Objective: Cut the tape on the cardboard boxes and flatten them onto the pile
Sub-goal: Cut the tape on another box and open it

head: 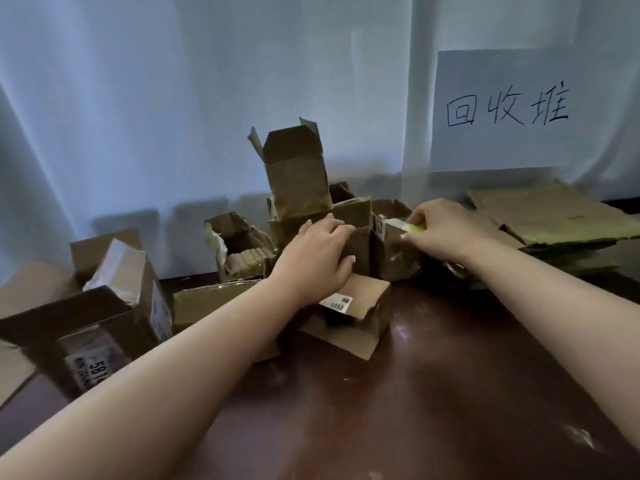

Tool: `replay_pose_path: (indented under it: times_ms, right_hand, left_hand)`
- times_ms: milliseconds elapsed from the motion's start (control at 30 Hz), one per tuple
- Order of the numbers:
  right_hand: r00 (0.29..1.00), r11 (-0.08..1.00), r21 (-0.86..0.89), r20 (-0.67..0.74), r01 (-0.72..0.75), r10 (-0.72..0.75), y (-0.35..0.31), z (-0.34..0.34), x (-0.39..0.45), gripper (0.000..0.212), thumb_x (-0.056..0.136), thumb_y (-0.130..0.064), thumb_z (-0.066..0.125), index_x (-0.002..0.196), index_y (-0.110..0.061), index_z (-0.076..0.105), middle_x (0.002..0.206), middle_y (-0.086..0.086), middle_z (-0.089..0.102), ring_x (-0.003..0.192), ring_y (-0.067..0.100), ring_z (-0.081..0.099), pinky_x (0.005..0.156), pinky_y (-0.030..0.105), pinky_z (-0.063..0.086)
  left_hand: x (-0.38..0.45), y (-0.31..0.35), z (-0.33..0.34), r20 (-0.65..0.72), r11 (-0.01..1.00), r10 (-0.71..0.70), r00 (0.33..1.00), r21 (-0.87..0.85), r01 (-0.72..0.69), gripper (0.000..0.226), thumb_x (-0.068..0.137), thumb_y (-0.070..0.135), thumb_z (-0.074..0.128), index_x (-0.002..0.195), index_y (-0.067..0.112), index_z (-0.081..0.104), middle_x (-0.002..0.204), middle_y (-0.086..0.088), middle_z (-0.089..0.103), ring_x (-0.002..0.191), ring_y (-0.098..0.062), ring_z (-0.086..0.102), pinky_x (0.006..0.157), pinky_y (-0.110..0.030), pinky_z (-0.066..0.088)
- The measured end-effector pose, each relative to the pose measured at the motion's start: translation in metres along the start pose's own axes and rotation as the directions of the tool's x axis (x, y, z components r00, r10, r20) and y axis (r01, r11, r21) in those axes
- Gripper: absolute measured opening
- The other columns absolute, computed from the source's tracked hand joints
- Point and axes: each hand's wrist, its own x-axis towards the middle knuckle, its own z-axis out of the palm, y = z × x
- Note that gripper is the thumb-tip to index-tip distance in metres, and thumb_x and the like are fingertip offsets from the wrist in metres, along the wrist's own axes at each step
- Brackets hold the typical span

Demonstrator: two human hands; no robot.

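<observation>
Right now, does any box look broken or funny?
Yes. The small box left of the left hand has a torn, ragged rim, with tape peeling off its edge. Behind it, a tall box stands perched on top of other boxes, leaning a little with its flaps open. The rest are just jumbled.

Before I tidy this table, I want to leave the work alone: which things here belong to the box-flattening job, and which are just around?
Job:
- left hand gripping the box being cut
- right hand holding the cutter
- uncut boxes
- flattened pile

Just around:
- handwritten sign
- white curtain
- table
</observation>
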Motion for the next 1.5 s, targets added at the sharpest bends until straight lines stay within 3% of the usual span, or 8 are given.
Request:
replay_pose_path:
  times_ms: [267,400,567,900,1000,1133,1300,1500]
  right_hand:
    - [1.000,0.992,0.128,-0.028,-0.012,0.015,-0.038,0.034,-0.010,0.027,0.091,-0.031,0.060,0.112,-0.017,0.054,0.107,0.004,0.057,0.097,0.025,0.053,0.075,0.032,0.040]
    - [0.999,0.995,0.096,-0.032,0.006,-0.003,-0.056,0.044,-0.015,0.016,0.088,-0.034,0.064,0.091,-0.021,0.055,0.092,-0.002,0.054,0.086,0.018,0.049,0.071,0.032,0.039]
    - [0.998,0.994,0.094,-0.024,0.057,-0.055,-0.084,0.057,-0.025,0.018,0.087,-0.036,0.064,0.092,-0.019,0.066,0.092,0.000,0.061,0.091,0.021,0.055,0.078,0.038,0.049]
    - [0.994,0.991,0.078,-0.032,0.109,-0.107,-0.108,0.053,-0.048,0.017,0.088,-0.035,0.063,0.093,-0.019,0.066,0.087,-0.002,0.060,0.086,0.019,0.054,0.069,0.032,0.040]
    - [0.990,0.987,0.082,-0.040,0.139,-0.136,-0.116,0.049,-0.054,0.018,0.088,-0.034,0.063,0.093,-0.018,0.067,0.087,-0.001,0.062,0.085,0.019,0.055,0.068,0.032,0.040]
    - [0.987,0.982,0.094,-0.032,0.163,-0.160,-0.129,0.047,-0.065,0.018,0.088,-0.035,0.063,0.093,-0.018,0.068,0.090,0.001,0.065,0.087,0.020,0.057,0.074,0.037,0.049]
    - [0.982,0.976,0.113,0.006,0.188,-0.190,-0.151,0.046,-0.084,0.014,0.087,-0.035,0.064,0.087,-0.022,0.065,0.088,0.000,0.065,0.086,0.020,0.058,0.073,0.035,0.047]
    - [0.974,0.961,0.163,0.004,0.222,-0.226,-0.175,0.035,-0.107,0.013,0.089,-0.034,0.063,0.087,-0.022,0.065,0.085,-0.003,0.064,0.084,0.017,0.058,0.070,0.032,0.046]
  left_hand:
    - [-0.066,-0.064,-0.026,-0.111,0.990,-0.139,0.984,0.010,0.141,0.047,0.088,0.043,0.059,0.127,0.017,0.054,0.123,-0.004,0.057,0.115,-0.024,0.052,0.099,-0.037,0.043]
    - [-0.095,-0.090,-0.021,0.029,0.960,-0.278,0.960,0.029,0.277,0.081,0.072,0.067,0.065,0.133,0.019,0.043,0.130,-0.002,0.049,0.121,-0.022,0.047,0.094,-0.036,0.045]
    - [-0.114,-0.107,-0.016,0.148,0.947,-0.301,0.942,0.164,0.277,0.087,0.066,0.071,0.069,0.129,0.017,0.044,0.124,-0.004,0.052,0.117,-0.024,0.049,0.093,-0.036,0.041]
    - [-0.138,-0.096,-0.026,-0.164,0.958,-0.209,0.964,0.165,0.236,0.071,0.078,0.058,0.066,0.133,0.019,0.043,0.132,-0.004,0.049,0.124,-0.025,0.042,0.107,-0.037,0.030]
    - [-0.149,-0.100,-0.047,-0.325,0.913,-0.140,0.936,0.323,0.248,0.069,0.077,0.056,0.067,0.130,0.016,0.047,0.130,-0.008,0.050,0.123,-0.030,0.043,0.102,-0.040,0.032]
    - [-0.165,-0.117,-0.078,-0.282,0.731,-0.510,0.813,0.356,0.582,0.078,0.079,0.059,0.065,0.129,0.005,0.040,0.125,-0.015,0.051,0.116,-0.035,0.050,0.092,-0.042,0.038]
    - [-0.183,-0.146,-0.092,-0.125,0.720,-0.596,0.793,0.355,0.596,0.023,0.091,0.022,0.061,0.108,0.007,0.063,0.101,-0.013,0.065,0.093,-0.037,0.064,0.061,-0.034,0.038]
    - [-0.200,-0.144,-0.141,-0.309,0.761,-0.443,0.842,0.367,0.535,0.013,0.093,0.006,0.047,0.097,0.013,0.057,0.090,-0.014,0.064,0.079,-0.035,0.059,0.060,-0.034,0.033]
